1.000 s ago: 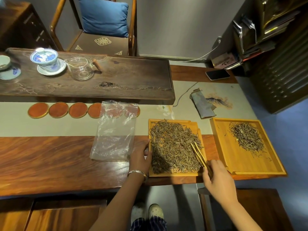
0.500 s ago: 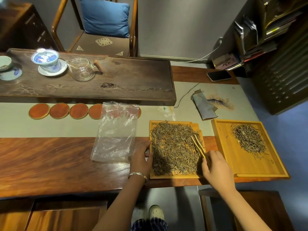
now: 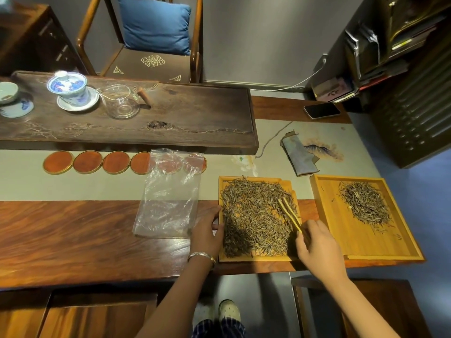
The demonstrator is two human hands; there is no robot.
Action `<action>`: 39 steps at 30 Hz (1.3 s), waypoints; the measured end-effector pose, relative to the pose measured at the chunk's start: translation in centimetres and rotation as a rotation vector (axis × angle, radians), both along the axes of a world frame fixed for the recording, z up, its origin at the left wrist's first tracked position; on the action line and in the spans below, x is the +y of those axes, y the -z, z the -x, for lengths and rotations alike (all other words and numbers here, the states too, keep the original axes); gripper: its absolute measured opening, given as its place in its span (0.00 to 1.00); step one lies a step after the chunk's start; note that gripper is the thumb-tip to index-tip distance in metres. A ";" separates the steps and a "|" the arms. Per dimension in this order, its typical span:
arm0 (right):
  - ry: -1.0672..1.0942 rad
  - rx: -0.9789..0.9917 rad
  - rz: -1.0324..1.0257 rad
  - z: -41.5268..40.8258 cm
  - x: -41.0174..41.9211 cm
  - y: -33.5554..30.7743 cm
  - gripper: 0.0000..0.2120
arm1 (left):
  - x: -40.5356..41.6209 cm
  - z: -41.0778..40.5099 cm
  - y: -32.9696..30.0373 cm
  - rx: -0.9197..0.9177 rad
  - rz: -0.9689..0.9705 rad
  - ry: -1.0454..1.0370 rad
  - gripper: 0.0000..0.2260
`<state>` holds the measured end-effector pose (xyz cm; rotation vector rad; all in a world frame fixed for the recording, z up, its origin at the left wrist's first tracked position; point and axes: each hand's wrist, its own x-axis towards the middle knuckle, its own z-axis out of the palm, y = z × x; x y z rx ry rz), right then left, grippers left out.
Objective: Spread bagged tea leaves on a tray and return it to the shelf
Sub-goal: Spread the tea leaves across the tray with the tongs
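Observation:
A small bamboo tray [image 3: 289, 184] lies on the table edge, nearly covered with dry tea leaves [image 3: 253, 215]. My left hand [image 3: 207, 231] grips the tray's left rim. My right hand [image 3: 317, 247] holds bamboo tongs [image 3: 290, 215] whose tips rest in the leaves at the tray's right side. An empty clear plastic bag [image 3: 170, 193] lies flat to the left of the tray. A larger bamboo tray [image 3: 366, 237] to the right carries a smaller heap of tea leaves [image 3: 364, 206].
A dark wooden tea board [image 3: 190, 120] behind holds a lidded blue-and-white cup [image 3: 68, 87] and a glass pitcher [image 3: 120, 102]. Round red coasters [image 3: 87, 161] line its front. A phone [image 3: 321, 110], a grey cloth pouch [image 3: 299, 154] and a dark shelf unit [image 3: 412, 98] are at the right.
My right hand has pushed the tongs a little further up and left into the leaves. My left hand has stayed on the tray's left rim.

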<state>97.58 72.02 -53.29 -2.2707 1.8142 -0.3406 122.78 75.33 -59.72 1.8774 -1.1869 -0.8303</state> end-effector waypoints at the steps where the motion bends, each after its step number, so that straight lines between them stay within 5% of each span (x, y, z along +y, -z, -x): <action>1: -0.011 0.004 -0.010 0.1 0.4 0.0 0.05 | 0.0 0.0 0.1 0.003 -0.002 0.000 0.19; 15: 0.029 -0.031 -0.042 1.2 2.4 -0.1 0.06 | 0.0 0.2 -0.4 0.011 0.011 -0.014 0.17; 23: -0.137 -0.069 -0.116 -2.0 5.4 0.0 0.03 | 0.1 0.2 -0.5 -0.005 0.042 -0.013 0.18; 39: 0.016 -0.088 -0.193 1.0 8.7 -0.2 0.07 | 0.2 0.2 -0.5 0.017 0.046 -0.014 0.19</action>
